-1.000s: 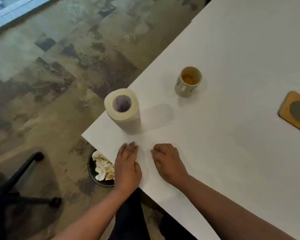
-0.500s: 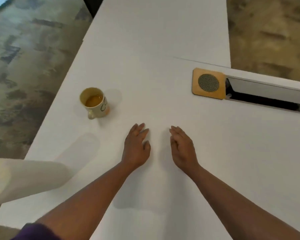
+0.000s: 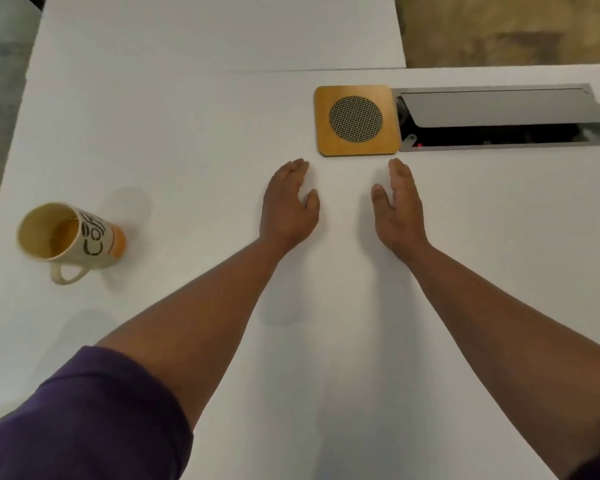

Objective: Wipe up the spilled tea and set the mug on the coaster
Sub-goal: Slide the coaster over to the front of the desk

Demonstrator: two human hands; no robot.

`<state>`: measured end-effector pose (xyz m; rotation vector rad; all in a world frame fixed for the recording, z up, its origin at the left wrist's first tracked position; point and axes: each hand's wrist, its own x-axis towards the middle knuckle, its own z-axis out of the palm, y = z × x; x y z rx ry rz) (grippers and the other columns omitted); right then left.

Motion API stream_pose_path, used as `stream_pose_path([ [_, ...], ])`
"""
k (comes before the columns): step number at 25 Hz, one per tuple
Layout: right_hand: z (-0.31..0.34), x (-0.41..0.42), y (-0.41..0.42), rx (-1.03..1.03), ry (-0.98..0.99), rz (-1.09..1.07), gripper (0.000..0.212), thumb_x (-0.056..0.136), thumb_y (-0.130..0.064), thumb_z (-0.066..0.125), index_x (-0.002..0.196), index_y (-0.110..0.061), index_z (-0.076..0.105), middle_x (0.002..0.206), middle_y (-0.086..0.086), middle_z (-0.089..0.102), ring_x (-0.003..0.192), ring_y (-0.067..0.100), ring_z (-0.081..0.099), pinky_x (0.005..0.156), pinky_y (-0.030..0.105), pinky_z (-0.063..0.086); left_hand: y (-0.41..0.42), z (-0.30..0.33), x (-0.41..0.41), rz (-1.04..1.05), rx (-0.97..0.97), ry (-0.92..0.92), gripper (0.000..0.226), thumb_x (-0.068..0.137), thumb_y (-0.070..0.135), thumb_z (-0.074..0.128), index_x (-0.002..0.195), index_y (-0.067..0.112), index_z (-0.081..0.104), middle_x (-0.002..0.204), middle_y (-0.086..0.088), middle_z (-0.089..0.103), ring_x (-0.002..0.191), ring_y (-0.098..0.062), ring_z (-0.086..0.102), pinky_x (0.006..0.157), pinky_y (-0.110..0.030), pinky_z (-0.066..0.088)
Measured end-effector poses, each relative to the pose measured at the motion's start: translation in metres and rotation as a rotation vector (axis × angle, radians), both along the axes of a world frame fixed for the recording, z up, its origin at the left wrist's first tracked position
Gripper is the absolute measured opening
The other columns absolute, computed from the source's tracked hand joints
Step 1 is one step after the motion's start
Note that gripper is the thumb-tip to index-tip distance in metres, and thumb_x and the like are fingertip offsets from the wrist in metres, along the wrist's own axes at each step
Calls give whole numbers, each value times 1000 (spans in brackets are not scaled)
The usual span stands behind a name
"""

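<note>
A cream mug (image 3: pixel 70 239) with dark lettering and an orange base stands near the left edge of the white table (image 3: pixel 187 116), with tea inside and its handle toward me. A square wooden coaster (image 3: pixel 357 120) with a round mesh centre lies at the middle right. My left hand (image 3: pixel 289 206) rests flat on the table just below and left of the coaster. My right hand (image 3: pixel 398 209) lies flat just below the coaster's right corner. Both hands hold nothing. No spill shows plainly on the white surface.
An open cable hatch (image 3: pixel 503 116) with a raised grey lid is set into the table right beside the coaster. A seam (image 3: pixel 291 69) runs between two table tops behind it. Floor (image 3: pixel 510 29) shows at the far right and left.
The view has swung right and forward: the paper towel roll has left the frame, the mug now sits far left, and both flat hands have slid forward up to the coaster.
</note>
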<state>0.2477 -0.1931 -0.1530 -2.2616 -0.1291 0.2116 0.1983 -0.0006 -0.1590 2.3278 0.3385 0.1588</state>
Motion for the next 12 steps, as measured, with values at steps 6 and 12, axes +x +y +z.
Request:
stream_pose_path([
  [6, -1, 54, -8, -15, 10, -113, 57, 104, -27, 45, 156, -13, 26, 164, 6, 25, 153, 22, 11, 124, 45, 12, -8, -7, 51, 68, 7, -14, 63, 99, 29, 55, 155, 9, 35, 160, -9, 39, 153, -25, 24, 124, -36, 22],
  [12, -5, 64, -4, -72, -17, -74, 50, 103, -24, 46, 152, -16, 39, 160, 2, 35, 151, 18, 20, 119, 42, 12, -10, -10, 70, 47, 67, 13, 62, 95, 29, 51, 152, 11, 40, 153, -6, 50, 150, -26, 30, 122, -44, 28],
])
